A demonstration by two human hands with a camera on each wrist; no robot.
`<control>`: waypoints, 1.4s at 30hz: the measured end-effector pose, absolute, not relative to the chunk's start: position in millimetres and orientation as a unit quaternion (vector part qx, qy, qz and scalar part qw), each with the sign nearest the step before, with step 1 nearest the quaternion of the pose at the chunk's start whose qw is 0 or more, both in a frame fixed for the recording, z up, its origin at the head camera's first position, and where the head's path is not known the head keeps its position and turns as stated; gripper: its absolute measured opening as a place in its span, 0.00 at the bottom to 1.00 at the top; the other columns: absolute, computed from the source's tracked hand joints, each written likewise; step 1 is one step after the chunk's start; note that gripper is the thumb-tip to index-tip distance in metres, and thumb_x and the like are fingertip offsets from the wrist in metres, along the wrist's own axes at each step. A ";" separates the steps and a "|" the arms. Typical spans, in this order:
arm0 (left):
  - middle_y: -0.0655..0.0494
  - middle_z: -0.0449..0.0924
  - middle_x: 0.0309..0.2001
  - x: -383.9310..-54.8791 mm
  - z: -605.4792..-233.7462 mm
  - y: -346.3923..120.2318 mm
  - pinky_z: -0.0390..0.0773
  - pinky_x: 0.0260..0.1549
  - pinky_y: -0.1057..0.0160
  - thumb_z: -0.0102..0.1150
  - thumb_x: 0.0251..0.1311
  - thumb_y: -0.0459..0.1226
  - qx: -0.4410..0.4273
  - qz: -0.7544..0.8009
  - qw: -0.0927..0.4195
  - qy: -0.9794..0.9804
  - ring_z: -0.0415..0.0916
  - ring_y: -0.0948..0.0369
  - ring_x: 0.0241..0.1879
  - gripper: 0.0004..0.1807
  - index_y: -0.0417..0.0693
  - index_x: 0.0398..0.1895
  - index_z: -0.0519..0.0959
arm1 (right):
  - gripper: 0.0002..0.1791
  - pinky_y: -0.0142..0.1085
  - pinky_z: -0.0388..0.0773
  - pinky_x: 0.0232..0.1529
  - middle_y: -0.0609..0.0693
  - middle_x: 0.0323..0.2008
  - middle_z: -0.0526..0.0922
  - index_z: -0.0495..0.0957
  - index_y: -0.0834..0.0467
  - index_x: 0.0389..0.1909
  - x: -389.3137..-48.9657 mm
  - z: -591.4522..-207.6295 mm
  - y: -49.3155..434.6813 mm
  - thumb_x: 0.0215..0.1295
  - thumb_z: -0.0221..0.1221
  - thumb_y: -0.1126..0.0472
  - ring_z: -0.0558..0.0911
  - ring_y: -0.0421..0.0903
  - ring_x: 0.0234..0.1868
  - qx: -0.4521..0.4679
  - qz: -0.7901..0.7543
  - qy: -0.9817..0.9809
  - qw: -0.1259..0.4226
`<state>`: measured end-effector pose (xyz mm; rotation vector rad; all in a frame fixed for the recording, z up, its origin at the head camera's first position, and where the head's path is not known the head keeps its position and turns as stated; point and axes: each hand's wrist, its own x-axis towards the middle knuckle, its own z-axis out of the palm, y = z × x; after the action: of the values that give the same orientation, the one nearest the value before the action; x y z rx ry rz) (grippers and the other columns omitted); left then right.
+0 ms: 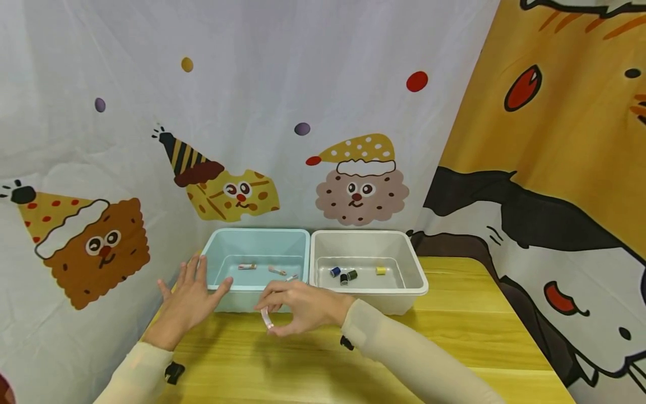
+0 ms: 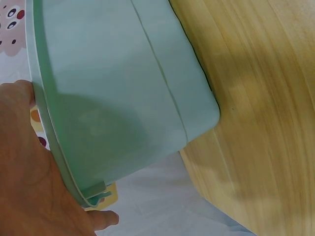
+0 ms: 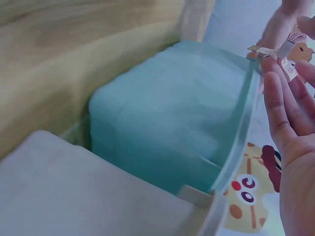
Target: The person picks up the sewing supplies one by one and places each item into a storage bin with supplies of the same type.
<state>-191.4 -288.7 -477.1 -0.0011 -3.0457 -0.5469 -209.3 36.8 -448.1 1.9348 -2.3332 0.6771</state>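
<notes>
My right hand [image 1: 308,306] pinches a small rolled tape measure [image 1: 267,318] between thumb and fingers, in front of the light blue bin [image 1: 257,230]. In the right wrist view, printed numbers show on the held tape [image 3: 288,70], and a loose end sticks out. My left hand [image 1: 189,306] lies at the blue bin's front left corner with fingers spread, touching the rim. Inside that bin are small rolled strips [image 1: 247,266] that look similar.
To the right, a white bin [image 1: 360,232] stands against the blue one. It holds several thread spools, among them a blue spool [image 1: 335,272] and a yellow spool [image 1: 381,270]. Both bins stand on a wooden table [image 1: 469,325] before a printed curtain [image 1: 353,67].
</notes>
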 end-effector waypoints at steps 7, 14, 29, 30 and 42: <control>0.25 0.37 0.95 -191.5 -476.6 -288.4 0.26 0.74 0.01 0.41 0.82 0.79 0.000 -0.177 0.022 -0.984 0.35 0.19 0.92 0.68 0.31 0.96 0.41 | 0.27 0.26 0.83 0.74 0.52 0.66 0.87 0.88 0.60 0.70 -217.3 -431.1 34.4 0.75 0.80 0.58 0.93 0.37 0.55 0.621 0.224 -0.750 0.026; 0.25 0.37 0.95 -191.2 -476.5 -288.3 0.26 0.74 0.01 0.41 0.82 0.79 0.000 -0.179 0.021 -0.984 0.35 0.19 0.92 0.68 0.31 0.96 0.41 | 0.25 0.21 0.86 0.63 0.54 0.66 0.88 0.88 0.61 0.69 -229.9 -416.4 32.8 0.75 0.79 0.59 0.95 0.42 0.55 0.624 0.236 -0.744 0.034; 0.25 0.35 0.95 -189.9 -474.6 -289.0 0.26 0.74 0.02 0.40 0.82 0.80 0.001 -0.179 0.011 -0.984 0.33 0.20 0.93 0.69 0.31 0.96 0.39 | 0.25 0.26 0.90 0.59 0.57 0.61 0.89 0.89 0.63 0.68 -259.8 -398.3 30.1 0.75 0.79 0.60 0.96 0.45 0.52 0.607 0.249 -0.753 0.052; 0.25 0.35 0.95 -189.9 -474.5 -289.0 0.26 0.74 0.02 0.40 0.82 0.80 0.001 -0.179 0.010 -0.984 0.33 0.20 0.93 0.69 0.31 0.96 0.39 | 0.25 0.25 0.90 0.59 0.57 0.62 0.89 0.89 0.63 0.68 -261.7 -397.3 29.9 0.75 0.79 0.60 0.96 0.45 0.52 0.604 0.248 -0.756 0.052; 0.25 0.35 0.95 -191.1 -476.1 -289.7 0.24 0.74 0.02 0.41 0.81 0.80 0.002 -0.186 0.013 -0.982 0.33 0.20 0.93 0.69 0.32 0.97 0.39 | 0.24 0.30 0.92 0.60 0.56 0.62 0.88 0.89 0.62 0.68 -285.1 -391.9 28.5 0.76 0.78 0.58 0.96 0.45 0.54 0.567 0.240 -0.786 0.054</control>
<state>-191.1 -289.7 -476.1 0.0050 -3.0618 -0.5794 -285.1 28.5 -391.9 1.7226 -2.3870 0.7304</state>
